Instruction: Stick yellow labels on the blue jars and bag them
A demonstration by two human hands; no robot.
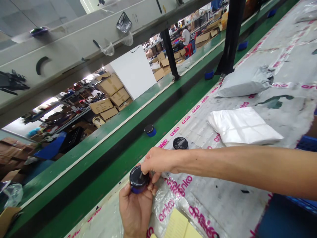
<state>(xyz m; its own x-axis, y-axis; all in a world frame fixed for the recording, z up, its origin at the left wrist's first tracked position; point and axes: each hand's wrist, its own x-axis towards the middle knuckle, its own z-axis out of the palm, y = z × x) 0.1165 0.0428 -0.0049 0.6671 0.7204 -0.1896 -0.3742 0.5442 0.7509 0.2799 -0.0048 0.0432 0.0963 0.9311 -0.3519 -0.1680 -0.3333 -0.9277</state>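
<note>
My left hand (137, 206) comes up from the bottom edge, its fingers wrapped round a small blue jar (137, 189) with a shiny black lid (137, 177). The jar is tilted, lid towards me, over the table's edge by the belt. From the right reaches my right hand (159, 161), thumb and forefinger closed together at the lid's upper right. Whether a thin piece is pinched between those fingertips, I cannot tell. A greyish mark shows on the lid beside them. Just beyond my right wrist a round black-topped piece (180, 143) lies on the table.
A green conveyor belt (116, 157) runs diagonally past the table, carrying several blue jars (150, 131). On the plastic-covered table (218, 205) lie white sheets (244, 127), a grey bag (244, 82) and yellow paper (177, 224). Black posts (229, 39) support an overhead beam. A person (185, 36) sits far back.
</note>
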